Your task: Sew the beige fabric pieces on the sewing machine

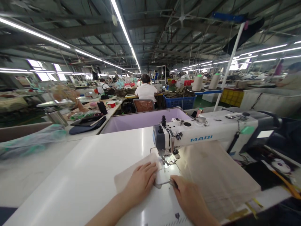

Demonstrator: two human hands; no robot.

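Table [89, 175] with sewing machine [192, 135], cloth to either side

The white table extends beneath both hands and well to the left of the left fingers. Beyond the fingers, past the table's far edge, stands a lavender-walled bin [150, 117]. The sewing machine, marked MAQI, stands ahead and to the right of the fingers. A large beige cloth [218, 175] lies to the right of the right fingers, below the machine's arm. Left hand [143, 178]: laid flat, fingers extended and close together, on a pale cloth piece [124, 175] that shows beneath and left of them. Right hand [188, 192]: fingers curled and clamped on a small dark tool [173, 183], mostly hidden by the grip. Presser foot [171, 161]: just ahead of both sets of fingers; whether the cloth piece reaches under it cannot be determined.
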